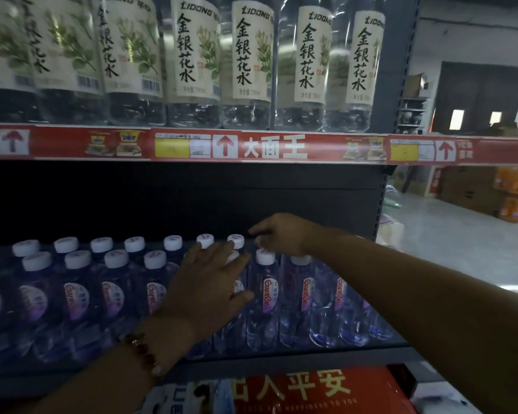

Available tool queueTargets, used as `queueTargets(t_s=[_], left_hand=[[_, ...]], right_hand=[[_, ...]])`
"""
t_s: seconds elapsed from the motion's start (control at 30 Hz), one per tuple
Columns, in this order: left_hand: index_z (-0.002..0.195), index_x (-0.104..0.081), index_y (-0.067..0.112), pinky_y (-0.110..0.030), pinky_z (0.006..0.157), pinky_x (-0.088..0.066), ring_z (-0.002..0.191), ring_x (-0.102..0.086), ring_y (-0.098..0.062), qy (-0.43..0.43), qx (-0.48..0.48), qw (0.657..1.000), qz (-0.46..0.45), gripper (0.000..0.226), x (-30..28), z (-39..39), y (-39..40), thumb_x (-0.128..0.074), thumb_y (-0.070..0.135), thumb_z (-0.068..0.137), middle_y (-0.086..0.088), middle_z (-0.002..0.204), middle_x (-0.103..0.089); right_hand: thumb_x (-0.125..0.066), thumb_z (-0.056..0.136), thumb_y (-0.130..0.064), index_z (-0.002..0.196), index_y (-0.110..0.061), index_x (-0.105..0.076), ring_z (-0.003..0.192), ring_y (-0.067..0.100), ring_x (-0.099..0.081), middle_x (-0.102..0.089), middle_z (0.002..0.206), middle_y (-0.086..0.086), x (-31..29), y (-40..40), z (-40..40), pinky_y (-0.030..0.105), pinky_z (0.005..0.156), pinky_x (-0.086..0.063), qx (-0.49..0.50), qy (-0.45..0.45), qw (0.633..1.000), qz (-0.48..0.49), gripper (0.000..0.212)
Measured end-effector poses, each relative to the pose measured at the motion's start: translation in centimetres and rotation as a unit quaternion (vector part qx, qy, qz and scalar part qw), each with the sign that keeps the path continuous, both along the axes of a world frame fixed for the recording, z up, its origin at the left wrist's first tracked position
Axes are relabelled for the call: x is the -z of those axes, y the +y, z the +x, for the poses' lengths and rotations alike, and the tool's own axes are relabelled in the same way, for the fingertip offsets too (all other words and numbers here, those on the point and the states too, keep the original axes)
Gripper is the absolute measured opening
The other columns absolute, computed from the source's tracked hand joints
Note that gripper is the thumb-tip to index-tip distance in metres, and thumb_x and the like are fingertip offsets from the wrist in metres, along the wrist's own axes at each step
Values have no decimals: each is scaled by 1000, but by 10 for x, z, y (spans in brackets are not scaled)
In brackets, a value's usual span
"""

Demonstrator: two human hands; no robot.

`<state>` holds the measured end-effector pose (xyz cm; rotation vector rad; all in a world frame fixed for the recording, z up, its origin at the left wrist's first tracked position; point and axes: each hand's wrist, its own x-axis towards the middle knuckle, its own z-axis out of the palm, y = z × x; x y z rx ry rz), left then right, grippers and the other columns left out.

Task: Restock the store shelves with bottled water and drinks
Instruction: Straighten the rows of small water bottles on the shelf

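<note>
Two hands reach into a store shelf (281, 358) full of small water bottles (117, 297). The bottles stand upright in rows, with white caps and purple labels that say Ganten.

The left hand (210, 283) is spread wide and flat. Its fingers lie straight over the tops and fronts of the bottles in the middle of the shelf, touching them. It is not wrapped round any bottle. A bracelet (144, 351) of brown beads sits on the left wrist.

The right hand (281, 234) reaches farther back, just above the caps near the right end of the rows. Its fingers are bent a little and point down at a white cap (265, 256). I cannot tell if the fingers pinch a cap or only hang over it.

On the shelf above stand bigger clear bottles (251, 64) with cream labels that say Lidong and show green leaves. A red strip (269, 147) with price tags and arrows runs along the front of that upper shelf.

Below the water shelf lies a red pack (314, 389) with big pale letters. Far off on the right, cardboard boxes (467, 186) sit on the floor.
</note>
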<state>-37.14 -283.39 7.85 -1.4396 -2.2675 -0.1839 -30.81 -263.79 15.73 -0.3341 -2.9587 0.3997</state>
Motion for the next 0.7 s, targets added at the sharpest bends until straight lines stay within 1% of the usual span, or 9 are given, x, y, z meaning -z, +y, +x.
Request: queueTargets(t_s=[0.07, 0.17, 0.3, 0.37, 0.43, 0.5, 0.6, 0.63, 0.7], left_hand=[[129, -65, 20, -54, 103, -45, 119, -63, -28, 14, 1, 1000, 0, 66, 3, -2, -2, -42, 61, 83, -9, 135, -62], [127, -66, 18, -54, 99, -49, 111, -67, -26, 29, 14, 999, 31, 61, 6, 0, -3, -60, 53, 78, -9, 135, -63], [123, -70, 18, -51, 95, -52, 102, -67, -24, 48, 9, 996, 74, 65, 8, 3, -2, -87, 45, 67, -6, 132, -64], [124, -70, 17, -52, 96, -51, 104, -66, -23, 45, 18, 995, 86, 67, 10, 2, -1, -90, 42, 64, -7, 133, -64], [127, -67, 17, -54, 99, -49, 110, -66, -25, 40, 38, 994, 97, 64, 12, -1, -1, -86, 40, 70, -9, 137, -61], [133, -62, 18, -54, 106, -41, 123, -59, -28, 40, 54, 993, 93, 60, 15, -4, -4, -70, 44, 80, -12, 144, -54], [150, -40, 26, -42, 122, -10, 147, -29, -29, 30, 57, 995, 70, 66, 15, -7, -17, -40, 55, 90, -10, 161, -29], [154, -29, 30, -37, 122, 2, 151, -17, -26, 24, 52, 996, 73, 69, 15, -9, -23, -33, 58, 91, -8, 165, -18], [157, -8, 37, -30, 118, 18, 152, 5, -18, 13, 42, 995, 88, 74, 16, -17, -41, -20, 63, 90, -1, 167, 5]], right_hand=[[-65, 95, -26, 130, -14, -67, 121, 15, -58, -63, 136, 2, 1, 0, -5, 14, 88, -36, 20, 10, 1000, -15, 37], [-73, 89, -18, 117, -9, -74, 107, 14, -65, -72, 120, 4, 0, 2, -11, 10, 74, -37, 29, 27, 999, -10, 29], [-70, 91, -17, 119, -10, -73, 95, 5, -59, -72, 119, 3, 0, -1, -7, 13, 77, -38, 18, 20, 1000, -8, 29], [-68, 93, -19, 122, -12, -72, 97, 4, -57, -71, 123, 2, 0, -1, -4, 13, 80, -38, 17, 13, 1000, -6, 30], [-64, 96, -21, 125, -14, -70, 101, 4, -56, -68, 128, 1, -2, -4, -2, 16, 85, -38, 17, 8, 1000, -9, 30], [-58, 100, -24, 127, -16, -68, 105, 6, -56, -66, 130, 0, -2, -10, 0, 19, 90, -39, 6, 11, 1000, -15, 31], [-52, 103, -36, 124, -21, -70, 106, 13, -63, -70, 120, 0, 4, -25, 4, 27, 94, -47, -29, 33, 999, 3, 32], [-51, 103, -38, 122, -21, -70, 106, 14, -64, -71, 118, -1, 8, -31, 5, 30, 95, -48, -41, 45, 998, 10, 32], [-51, 104, -32, 131, -18, -65, 118, 18, -61, -66, 129, 3, 15, -47, 6, 33, 103, -45, -68, 69, 995, 27, 34]])
